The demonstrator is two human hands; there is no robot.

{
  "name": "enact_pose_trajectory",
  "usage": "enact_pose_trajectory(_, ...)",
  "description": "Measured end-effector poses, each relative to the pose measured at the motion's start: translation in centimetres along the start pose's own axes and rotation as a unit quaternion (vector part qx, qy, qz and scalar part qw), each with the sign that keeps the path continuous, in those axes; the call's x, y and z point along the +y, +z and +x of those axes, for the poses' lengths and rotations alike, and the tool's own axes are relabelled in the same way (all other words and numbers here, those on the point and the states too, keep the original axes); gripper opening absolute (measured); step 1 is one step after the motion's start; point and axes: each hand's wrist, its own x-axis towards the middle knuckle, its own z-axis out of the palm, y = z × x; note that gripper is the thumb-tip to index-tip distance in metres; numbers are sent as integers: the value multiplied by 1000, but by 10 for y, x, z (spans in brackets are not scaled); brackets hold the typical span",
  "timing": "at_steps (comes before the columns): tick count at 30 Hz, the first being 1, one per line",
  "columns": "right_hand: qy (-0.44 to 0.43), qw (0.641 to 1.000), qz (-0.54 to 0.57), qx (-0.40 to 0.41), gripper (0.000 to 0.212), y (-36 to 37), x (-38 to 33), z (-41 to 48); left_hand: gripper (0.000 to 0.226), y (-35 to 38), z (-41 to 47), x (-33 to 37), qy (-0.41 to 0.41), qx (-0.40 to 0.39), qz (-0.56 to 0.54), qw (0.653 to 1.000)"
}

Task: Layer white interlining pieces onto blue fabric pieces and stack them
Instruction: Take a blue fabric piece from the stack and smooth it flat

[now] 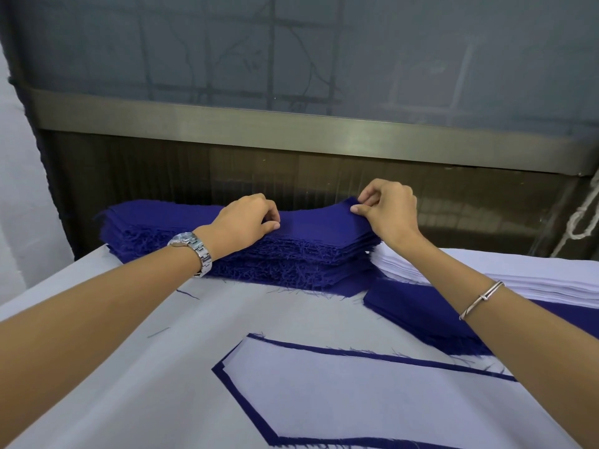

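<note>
Fabric stack (291, 257) dk blue, interlining (340, 393) plain wht.

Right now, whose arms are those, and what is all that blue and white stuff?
There is no machine here. A person wears a camera on the head, so the picture looks down along their own two arms. The left hand, with a wristwatch, and the right hand, with a bracelet, reach to a tall blue stack of cut cloth with frayed edges. Their fingers pinch the top blue piece, and its right end is raised a little. To the right lies a white stack of interlining, with a lower blue pile in front of it. Nearest the camera lies a layered pair: a white piece on a blue one, with a blue edge peeking out. Everything rests on a white table cover.
</note>
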Motion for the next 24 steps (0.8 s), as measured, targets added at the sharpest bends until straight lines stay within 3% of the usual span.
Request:
enact_pose_trajectory(5,-33,999,-30,5,9,2,2,-1,15,0,0,0,-2,1,3,1000)
enact_pose_trajectory(13,-63,994,-90,18,17,-2,9,-3,19,-2,0,0,-3,8,-6,1000)
enact_pose_trajectory(18,-67,996,-53,1,13,-5,15,-8,59,-5,7,-2,-3,17,48,999)
enact_pose_trajectory(20,-79,997,-18,4,9,-8,16,-12,73,-8,12,-2,2,-9,21,1000)
enact_pose_trajectory(24,-119,992,33,11,4,-16,18,-18,70,-12,17,-5,10,-37,-9,999)
